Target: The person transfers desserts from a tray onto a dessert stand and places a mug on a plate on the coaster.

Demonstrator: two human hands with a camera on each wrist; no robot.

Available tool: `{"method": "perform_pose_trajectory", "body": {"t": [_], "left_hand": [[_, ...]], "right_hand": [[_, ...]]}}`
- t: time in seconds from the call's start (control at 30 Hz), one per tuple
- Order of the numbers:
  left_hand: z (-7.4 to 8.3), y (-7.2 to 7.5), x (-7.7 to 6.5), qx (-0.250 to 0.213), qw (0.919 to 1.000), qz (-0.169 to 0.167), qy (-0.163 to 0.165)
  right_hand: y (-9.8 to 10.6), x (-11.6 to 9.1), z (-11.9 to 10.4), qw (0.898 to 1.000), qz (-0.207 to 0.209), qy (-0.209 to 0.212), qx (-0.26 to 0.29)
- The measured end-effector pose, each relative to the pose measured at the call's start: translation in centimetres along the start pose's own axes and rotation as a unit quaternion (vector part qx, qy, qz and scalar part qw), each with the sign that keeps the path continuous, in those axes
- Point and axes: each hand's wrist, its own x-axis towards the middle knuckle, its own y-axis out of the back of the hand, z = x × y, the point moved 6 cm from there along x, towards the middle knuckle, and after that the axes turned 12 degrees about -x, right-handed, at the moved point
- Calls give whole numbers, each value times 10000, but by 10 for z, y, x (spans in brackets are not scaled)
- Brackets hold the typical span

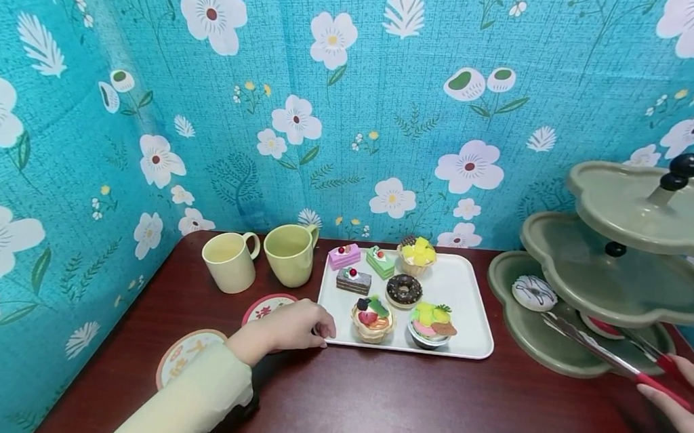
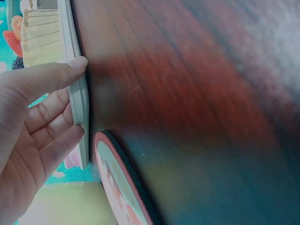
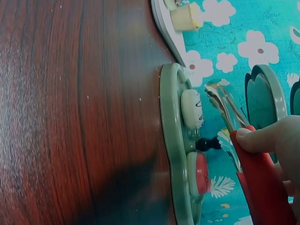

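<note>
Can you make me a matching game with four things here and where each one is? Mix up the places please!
Things:
1) tongs
2) white doughnut with dark stripes
3) chocolate doughnut
4) left hand

Places:
A) lying on the white tray
B) on the green stand's bottom tier
C) touching a corner of the white tray
D) held in the right hand

Right pairs:
1-D, 2-B, 3-A, 4-C

Mugs [image 1: 231, 268], tiered stand [image 1: 630, 273] and floral cloth [image 1: 353, 135] suggest a tea table [image 1: 405, 408].
</note>
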Motion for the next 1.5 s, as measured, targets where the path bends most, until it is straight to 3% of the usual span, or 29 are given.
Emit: {"method": "perform_pose_trajectory", "body": {"t": [0.23, 0.53, 0.77, 0.87, 1.17, 1.5], "left_hand": [[0, 0, -1, 2, 10000, -3, 90], [-1, -1, 2, 92, 9999, -1, 84], [-2, -1, 3, 82, 9999, -8, 75], [-1, -1, 2, 123, 9999, 9, -75], [0, -1, 0, 140, 9998, 11, -162], [-2, -1, 1, 56, 10000, 26, -37]], "right_hand": [[11, 5, -24, 9991, -169, 295, -268], [0, 5, -43, 9942, -253, 904, -526], [-6, 14, -66, 9849, -863, 1342, -677], [-9, 19, -75, 9809, -1130, 1411, -714], [-20, 31, -102, 9768, -1023, 1842, -391], [-33, 42, -133, 9678, -1289, 2158, -144]]}}
